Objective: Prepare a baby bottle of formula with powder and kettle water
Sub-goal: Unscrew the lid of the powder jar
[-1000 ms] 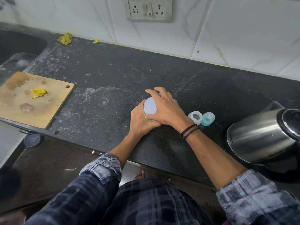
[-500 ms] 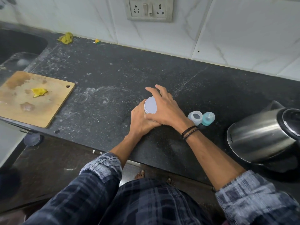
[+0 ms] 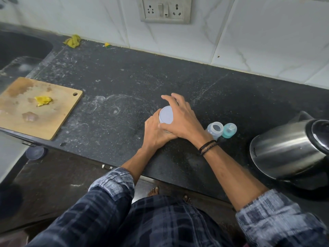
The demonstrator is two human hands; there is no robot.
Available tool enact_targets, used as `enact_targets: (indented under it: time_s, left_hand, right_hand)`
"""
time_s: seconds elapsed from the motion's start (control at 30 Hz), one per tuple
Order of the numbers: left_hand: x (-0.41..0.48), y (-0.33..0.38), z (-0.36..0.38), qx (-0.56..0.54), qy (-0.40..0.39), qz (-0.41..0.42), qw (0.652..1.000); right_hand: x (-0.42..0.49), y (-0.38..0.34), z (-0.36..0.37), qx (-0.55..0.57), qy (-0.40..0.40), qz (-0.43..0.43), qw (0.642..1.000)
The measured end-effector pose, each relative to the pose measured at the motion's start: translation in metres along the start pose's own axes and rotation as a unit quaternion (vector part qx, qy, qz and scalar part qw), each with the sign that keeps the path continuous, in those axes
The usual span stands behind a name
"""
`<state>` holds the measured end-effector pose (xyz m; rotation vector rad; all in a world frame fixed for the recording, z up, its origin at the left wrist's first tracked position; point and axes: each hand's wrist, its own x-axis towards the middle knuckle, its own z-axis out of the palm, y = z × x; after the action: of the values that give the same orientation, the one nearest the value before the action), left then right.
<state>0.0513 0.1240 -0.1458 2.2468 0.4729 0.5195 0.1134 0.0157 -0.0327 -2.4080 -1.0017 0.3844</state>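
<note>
The left hand (image 3: 156, 132) is gripping the formula tin (image 3: 166, 117); the right hand (image 3: 179, 120) is clasping its lid. Opening step; next, lifting the lid clear.

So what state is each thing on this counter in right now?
Powder tin: upright, lid on, held by both hands.
Left hand: wrapped round the tin's side.
Right hand: fingers over the lid.
Baby bottle: upright, open, no teat.
Teal bottle cap: off, beside the bottle.
Kettle: lid shut.
Cutting board: stained, yellow scrap on it.
</note>
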Motion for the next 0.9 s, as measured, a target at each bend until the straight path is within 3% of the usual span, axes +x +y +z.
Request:
enact_targets:
  time_s: [0.9]
  left_hand:
    - [-0.0019, 0.0082, -0.0035, 0.017, 0.002, -0.012, 1.000]
  right_hand:
    - [-0.0021, 0.0030, 0.0051, 0.050, 0.004, -0.023, 0.998]
